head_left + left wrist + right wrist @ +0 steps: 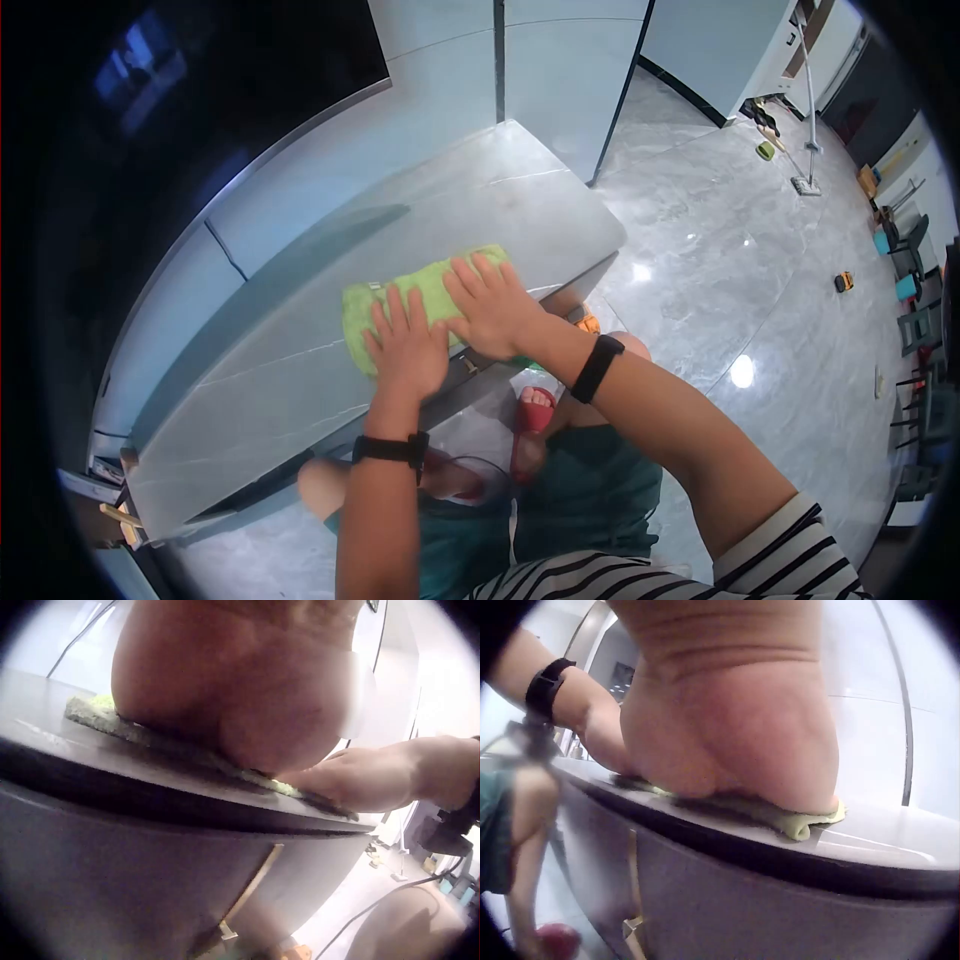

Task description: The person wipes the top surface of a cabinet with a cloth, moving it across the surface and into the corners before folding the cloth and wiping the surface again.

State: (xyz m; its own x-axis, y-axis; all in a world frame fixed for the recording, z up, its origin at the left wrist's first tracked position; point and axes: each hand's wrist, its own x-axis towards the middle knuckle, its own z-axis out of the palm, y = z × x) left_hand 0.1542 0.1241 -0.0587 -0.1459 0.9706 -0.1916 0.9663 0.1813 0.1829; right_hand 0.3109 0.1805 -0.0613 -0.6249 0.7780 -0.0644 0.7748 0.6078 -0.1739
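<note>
Yellow-green rectangular fabric cloth [431, 288] was probably light, soft and limp, best gathered at a corner; left hand [409, 350] and right hand [496, 312] lay on it, fingers straight.

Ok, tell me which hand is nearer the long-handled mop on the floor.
Right. The right hand rests on the green cloth, at the end toward the mop; the left hand rests farther along the cloth, away from it.
</note>
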